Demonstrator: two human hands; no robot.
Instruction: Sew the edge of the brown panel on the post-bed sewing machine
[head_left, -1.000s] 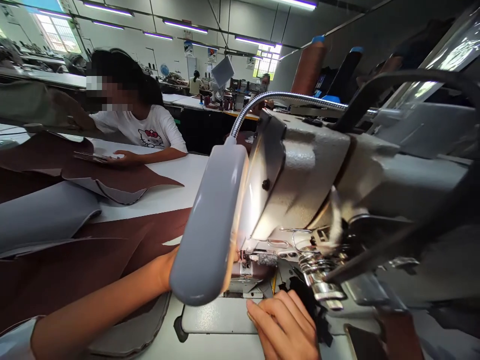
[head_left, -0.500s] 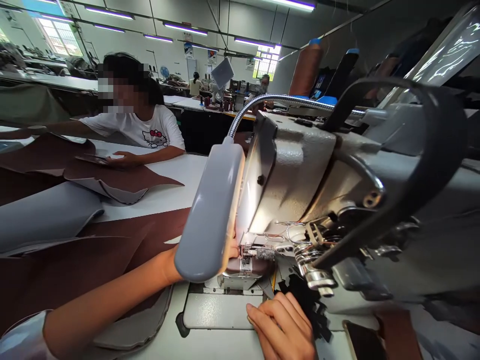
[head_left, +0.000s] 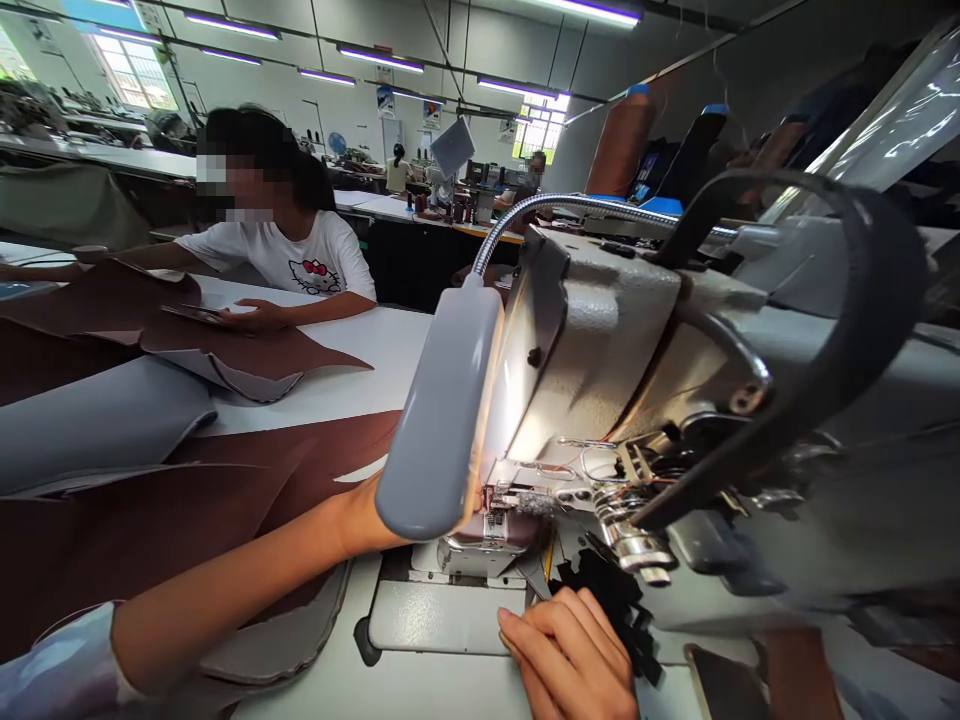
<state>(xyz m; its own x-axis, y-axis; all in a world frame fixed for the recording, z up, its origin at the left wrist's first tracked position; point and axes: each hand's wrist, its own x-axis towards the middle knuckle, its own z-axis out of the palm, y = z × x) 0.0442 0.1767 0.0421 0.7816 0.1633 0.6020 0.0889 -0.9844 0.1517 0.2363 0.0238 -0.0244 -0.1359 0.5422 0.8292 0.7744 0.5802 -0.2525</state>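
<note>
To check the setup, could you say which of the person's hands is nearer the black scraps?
The right hand is nearer, just beside the black scraps. The left hand is farther left, mostly hidden behind the lamp head.

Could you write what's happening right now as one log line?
left hand: mostly hidden behind gooseneck lamp, beside presser foot | right hand: on sewing machine bed, near black scraps

A leather-stitching workshop — industrial sewing machine (head_left: pixel 600 380), long tables (head_left: pixel 337 400).
</note>
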